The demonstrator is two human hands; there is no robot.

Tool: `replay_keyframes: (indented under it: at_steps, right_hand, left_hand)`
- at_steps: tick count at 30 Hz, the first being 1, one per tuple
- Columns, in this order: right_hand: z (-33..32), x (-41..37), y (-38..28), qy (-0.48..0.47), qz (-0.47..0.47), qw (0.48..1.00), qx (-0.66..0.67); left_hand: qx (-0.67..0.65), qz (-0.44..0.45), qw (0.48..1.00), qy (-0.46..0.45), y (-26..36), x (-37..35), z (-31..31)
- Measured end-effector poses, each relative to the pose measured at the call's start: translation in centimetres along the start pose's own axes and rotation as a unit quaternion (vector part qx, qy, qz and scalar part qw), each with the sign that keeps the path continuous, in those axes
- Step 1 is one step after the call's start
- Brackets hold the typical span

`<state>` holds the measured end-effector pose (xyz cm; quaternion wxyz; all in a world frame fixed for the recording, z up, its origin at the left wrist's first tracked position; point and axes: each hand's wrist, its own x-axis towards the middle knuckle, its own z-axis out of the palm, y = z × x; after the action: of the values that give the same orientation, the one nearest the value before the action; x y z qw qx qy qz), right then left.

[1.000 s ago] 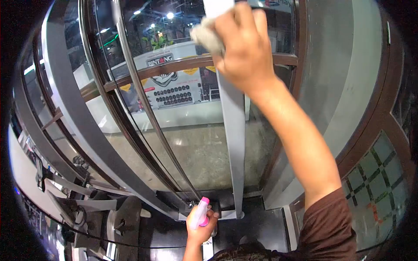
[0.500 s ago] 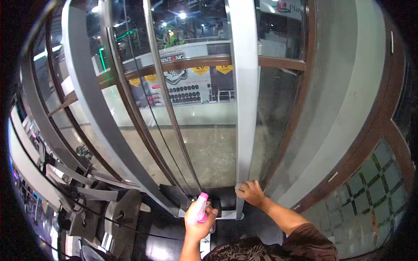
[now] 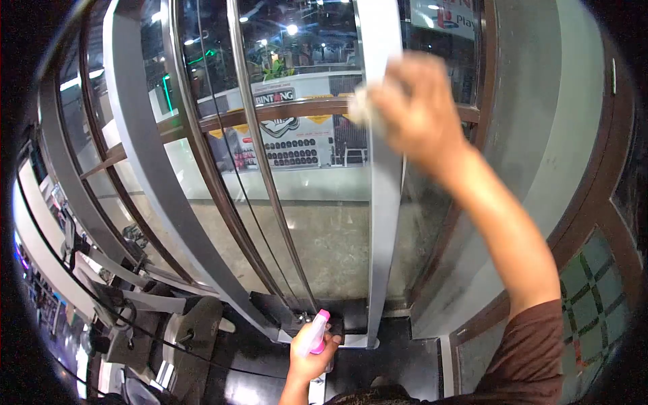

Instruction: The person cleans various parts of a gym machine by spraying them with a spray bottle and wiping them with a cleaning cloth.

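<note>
My right hand [image 3: 428, 111], smeared by motion, is high on a pale grey upright post [image 3: 386, 229] of a machine frame. It is closed on a crumpled whitish cloth [image 3: 362, 106], which lies against the post's front and left edge. Low in the middle, my left hand [image 3: 307, 358] grips a spray bottle [image 3: 317, 334] with a pink and white head. The bottle's lower part is mostly hidden by my fingers. Just beyond it, the frame's base [image 3: 351, 317] meets the floor.
Two metal guide rods [image 3: 270, 175] and a thin cable stand left of the post, with a second grey post [image 3: 145, 155] beyond. Glass windows with brown frames [image 3: 310, 108] are behind them. Gym equipment with dark pads [image 3: 196, 331] stands lower left. A grey wall [image 3: 526, 169] rises right.
My right hand has moved with the cloth from near the post's bottom to high up on it. My left hand still grips the spray bottle and has barely moved.
</note>
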<state>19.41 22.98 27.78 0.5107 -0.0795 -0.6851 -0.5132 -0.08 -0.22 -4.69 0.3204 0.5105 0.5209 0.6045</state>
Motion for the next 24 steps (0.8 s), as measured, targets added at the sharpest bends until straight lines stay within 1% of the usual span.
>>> replay_keyframes:
  at_steps: [2, 4, 5, 7, 8, 10, 11, 14, 15, 17, 18, 19, 20, 21, 22, 23, 24]
  right_hand:
    - [-0.2, 5.0, 2.9, 0.071, 0.032, 0.997, 0.001]
    - [-0.2, 7.0, 3.2, 0.082, 0.067, 0.993, 0.054]
    - [0.1, 6.5, 3.0, 0.048, 0.058, 0.997, 0.031]
    - [0.7, 4.7, 1.6, 0.038, 0.071, 0.997, 0.014]
    - [1.3, 3.2, 0.5, 0.055, 0.109, 0.992, 0.018]
    - [0.9, 0.9, -1.9, 0.032, 0.142, 0.989, 0.024]
    - [0.5, -0.3, -3.5, 0.007, 0.169, 0.984, 0.052]
    - [-1.1, -6.8, -8.2, -0.083, 0.201, 0.971, 0.097]
    - [-1.5, -9.8, -10.1, -0.108, 0.193, 0.97, 0.102]
    - [-1.7, -17.0, -14.7, -0.137, 0.165, 0.972, 0.095]
    - [-3.1, -20.2, -17.1, -0.229, 0.154, 0.956, 0.101]
    - [-3.7, -23.5, -20.2, -0.238, 0.168, 0.95, 0.11]
    - [-5.2, -26.0, -22.3, -0.304, 0.126, 0.938, 0.106]
    - [-6.1, -28.8, -24.1, -0.349, 0.121, 0.916, 0.157]
    - [-7.0, -30.9, -25.1, -0.363, 0.093, 0.91, 0.179]
    - [-7.7, -32.7, -25.8, -0.374, 0.065, 0.904, 0.199]
    - [-7.8, -32.4, -25.9, -0.383, 0.037, 0.897, 0.218]
  left_hand:
    - [-0.006, -0.005, 1.0, 0.003, -0.3, 0.1, 0.2]
    - [-0.007, -0.01, 1.0, 0.004, -0.7, 0.3, 0.3]
    - [0.007, -0.01, 1.0, -0.001, -1.2, 0.2, 0.2]
    - [0.035, -0.008, 0.999, -0.009, -2.2, -0.3, -0.1]
    - [0.061, -0.025, 0.997, -0.038, -2.2, -0.4, -0.4]
    - [0.114, -0.062, 0.987, -0.095, -1.9, -0.9, -1.3]
    - [0.137, -0.083, 0.98, -0.116, -2.5, -1.3, -1.6]
    - [0.113, -0.107, 0.979, -0.131, -5.4, -2.7, -2.7]
    - [0.114, -0.131, 0.977, -0.121, -5.9, -3.1, -2.8]
    - [0.105, -0.132, 0.98, -0.102, -7.2, -3.6, -3.2]
    - [0.1, -0.134, 0.982, -0.09, -7.5, -4.0, -3.2]
    - [0.082, -0.13, 0.985, -0.081, -6.8, -4.0, -3.3]
    - [0.082, -0.141, 0.984, -0.077, -6.1, -3.9, -3.4]
    - [0.082, -0.151, 0.982, -0.074, -5.5, -3.7, -3.5]
    - [0.083, -0.16, 0.981, -0.07, -5.2, -3.8, -3.6]
    - [0.067, -0.149, 0.985, -0.063, -6.4, -4.1, -3.7]
    - [0.075, -0.141, 0.985, -0.066, -6.8, -4.2, -4.0]
